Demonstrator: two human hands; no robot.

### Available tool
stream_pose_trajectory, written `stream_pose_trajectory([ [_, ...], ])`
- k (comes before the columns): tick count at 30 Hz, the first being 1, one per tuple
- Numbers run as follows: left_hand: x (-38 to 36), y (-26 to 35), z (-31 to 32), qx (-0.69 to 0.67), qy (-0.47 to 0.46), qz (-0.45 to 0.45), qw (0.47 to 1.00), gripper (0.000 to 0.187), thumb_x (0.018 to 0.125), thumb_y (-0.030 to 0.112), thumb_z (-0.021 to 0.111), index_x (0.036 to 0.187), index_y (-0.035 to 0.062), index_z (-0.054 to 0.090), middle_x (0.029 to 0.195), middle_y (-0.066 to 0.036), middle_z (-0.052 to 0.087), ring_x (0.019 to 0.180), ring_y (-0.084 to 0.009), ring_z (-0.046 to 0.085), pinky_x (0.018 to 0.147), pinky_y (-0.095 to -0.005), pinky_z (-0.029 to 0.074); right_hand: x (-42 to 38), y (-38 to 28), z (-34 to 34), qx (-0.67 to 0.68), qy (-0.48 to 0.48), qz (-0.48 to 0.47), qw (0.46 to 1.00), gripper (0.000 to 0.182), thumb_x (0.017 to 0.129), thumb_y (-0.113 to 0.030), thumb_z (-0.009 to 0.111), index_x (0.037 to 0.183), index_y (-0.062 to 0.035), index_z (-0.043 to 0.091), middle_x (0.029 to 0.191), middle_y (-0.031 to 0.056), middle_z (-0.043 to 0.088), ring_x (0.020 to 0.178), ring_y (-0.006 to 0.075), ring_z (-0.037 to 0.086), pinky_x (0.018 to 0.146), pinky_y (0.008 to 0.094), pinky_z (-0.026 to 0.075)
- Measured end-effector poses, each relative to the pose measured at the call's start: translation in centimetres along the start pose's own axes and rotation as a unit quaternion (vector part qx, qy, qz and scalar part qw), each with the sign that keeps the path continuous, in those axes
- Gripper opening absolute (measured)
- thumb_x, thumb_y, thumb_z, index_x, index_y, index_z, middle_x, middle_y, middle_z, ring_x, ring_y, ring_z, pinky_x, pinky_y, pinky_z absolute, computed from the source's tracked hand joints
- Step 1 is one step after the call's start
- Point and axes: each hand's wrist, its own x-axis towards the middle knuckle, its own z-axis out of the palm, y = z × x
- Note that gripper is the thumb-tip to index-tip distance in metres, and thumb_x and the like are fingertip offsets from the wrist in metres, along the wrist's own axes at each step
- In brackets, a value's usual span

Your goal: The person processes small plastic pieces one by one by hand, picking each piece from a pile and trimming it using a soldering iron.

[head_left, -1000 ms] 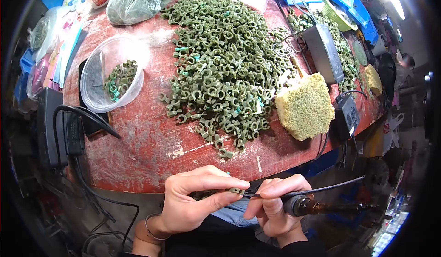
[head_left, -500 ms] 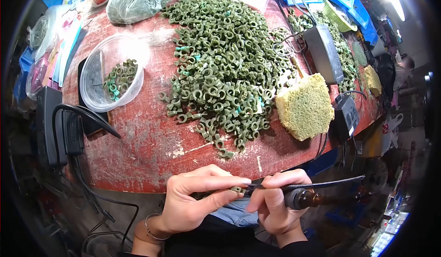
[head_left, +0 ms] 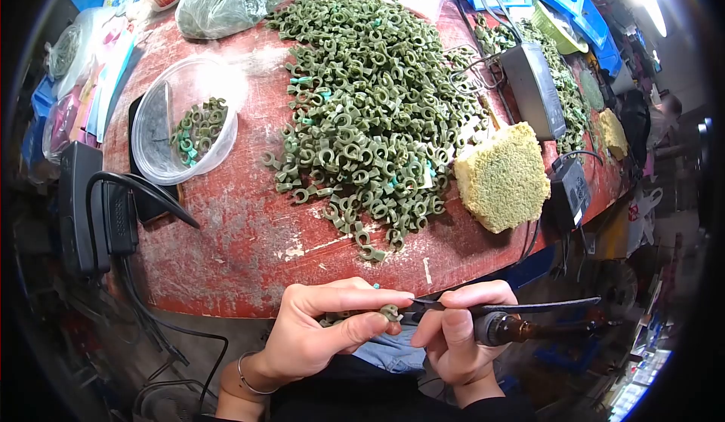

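Note:
My left hand [head_left: 321, 320] pinches a small green open-ring piece [head_left: 390, 312] between thumb and forefinger, with more green pieces partly hidden behind the fingers. Close to its right, my right hand [head_left: 464, 331] is closed around a thin, dark, flat tool [head_left: 540, 306]. The tool's narrow tip reaches the left fingertips, just above the green piece. A brown-handled tool with a black collar [head_left: 502, 328] also sticks out to the right from the right hand. Both hands are at the near edge of the red table [head_left: 219, 271], over my lap.
A large heap of green open-ring pieces [head_left: 370, 97] covers the table's middle. To its left stands a clear plastic tub [head_left: 155, 150] with some pieces inside. A yellow sponge block [head_left: 502, 177] and a black box [head_left: 532, 90] sit right. Black cables [head_left: 143, 188] hang at the left edge.
The green piece has turned in my left fingers, so its open ring faces up more. My right hand has shifted slightly right, with the flat tool a little lower.

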Motion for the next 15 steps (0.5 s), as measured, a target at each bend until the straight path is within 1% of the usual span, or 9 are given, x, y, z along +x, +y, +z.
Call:
stream_pose_trajectory([
  [1,0.0,0.1,-0.1,0.008,-0.009,-0.008,1.000,0.024,0.081,0.001,0.060,0.104,0.0004,0.062,0.082,-0.006,0.062,0.065,-0.0067,0.055,0.057,-0.0179,0.042,-0.1,-0.3,-0.2,0.013,-0.001,0.024,1.000,0.018,0.086,-0.005,0.053,0.102,0.0010,0.046,0.068,0.0159,0.061,0.054,0.0098,0.053,0.049,0.0224,0.044],
  [4,0.2,-0.3,0.3,0.073,0.065,0.083,0.992,0.019,0.078,-0.002,0.061,0.097,-0.0009,0.064,0.086,-0.007,0.064,0.071,-0.0088,0.059,0.063,-0.0193,0.046,0.2,-0.3,-0.7,0.015,0.039,0.029,0.999,0.020,0.083,0.001,0.055,0.099,0.0015,0.042,0.074,0.0199,0.060,0.060,0.0118,0.054,0.054,0.0237,0.045],
  [5,0.4,-1.0,0.1,0.142,0.125,0.126,0.974,0.015,0.074,-0.004,0.064,0.090,-0.0016,0.064,0.086,-0.008,0.065,0.076,-0.0116,0.062,0.068,-0.0225,0.048,0.7,0.2,-0.6,-0.036,0.045,-0.012,0.998,0.024,0.079,0.006,0.055,0.094,0.0001,0.038,0.075,0.0196,0.057,0.063,0.0141,0.055,0.060,0.0243,0.045],
  [6,0.5,-1.2,-0.2,0.199,0.152,0.160,0.955,0.015,0.073,-0.003,0.065,0.088,-0.0015,0.064,0.085,-0.009,0.065,0.075,-0.0119,0.062,0.068,-0.0230,0.048,1.0,0.7,-0.8,-0.132,0.033,-0.021,0.990,0.029,0.076,0.006,0.058,0.093,-0.0021,0.036,0.079,0.0148,0.054,0.068,0.0142,0.054,0.064,0.0242,0.045],
  [8,0.5,-1.2,-0.9,0.311,0.206,0.224,0.900,0.015,0.072,-0.002,0.067,0.086,-0.0012,0.064,0.082,-0.009,0.065,0.074,-0.0125,0.062,0.068,-0.0240,0.048,1.4,1.7,-1.4,-0.148,0.010,-0.010,0.989,0.032,0.072,0.004,0.063,0.092,-0.0027,0.038,0.085,0.0118,0.050,0.074,0.0141,0.052,0.066,0.0243,0.044],
  [9,0.6,-1.4,-1.3,0.324,0.219,0.245,0.887,0.015,0.069,-0.004,0.068,0.084,-0.0013,0.063,0.080,-0.011,0.065,0.073,-0.0154,0.063,0.068,-0.0256,0.049,1.6,1.3,-1.9,-0.234,-0.021,0.007,0.972,0.035,0.066,0.003,0.070,0.090,-0.0018,0.044,0.089,0.0110,0.049,0.077,0.0144,0.050,0.066,0.0254,0.044],
  [10,0.6,-1.5,-1.5,0.334,0.226,0.262,0.877,0.015,0.069,-0.005,0.068,0.083,-0.0014,0.063,0.080,-0.011,0.065,0.072,-0.0161,0.063,0.067,-0.0257,0.049,2.1,1.2,-2.3,-0.328,-0.065,-0.046,0.941,0.036,0.062,0.000,0.074,0.089,-0.0008,0.051,0.089,0.0117,0.049,0.074,0.0159,0.050,0.065,0.0274,0.044],
  [12,0.7,-1.5,-1.7,0.354,0.238,0.294,0.855,0.016,0.068,-0.006,0.068,0.082,-0.0017,0.063,0.080,-0.012,0.064,0.072,-0.0173,0.063,0.067,-0.0260,0.049,1.8,1.8,-2.6,-0.327,-0.079,-0.035,0.941,0.040,0.059,-0.009,0.079,0.090,-0.0007,0.056,0.082,0.0105,0.050,0.069,0.0177,0.052,0.060,0.0278,0.044],
  [15,0.8,-1.7,-1.8,0.358,0.259,0.314,0.840,0.017,0.066,-0.007,0.069,0.080,-0.0020,0.062,0.079,-0.013,0.064,0.072,-0.0185,0.063,0.066,-0.0266,0.050,1.1,2.8,-3.1,-0.435,-0.075,-0.132,0.888,0.045,0.056,-0.021,0.082,0.089,-0.0018,0.058,0.070,0.0076,0.049,0.058,0.0173,0.051,0.050,0.0260,0.043],
])
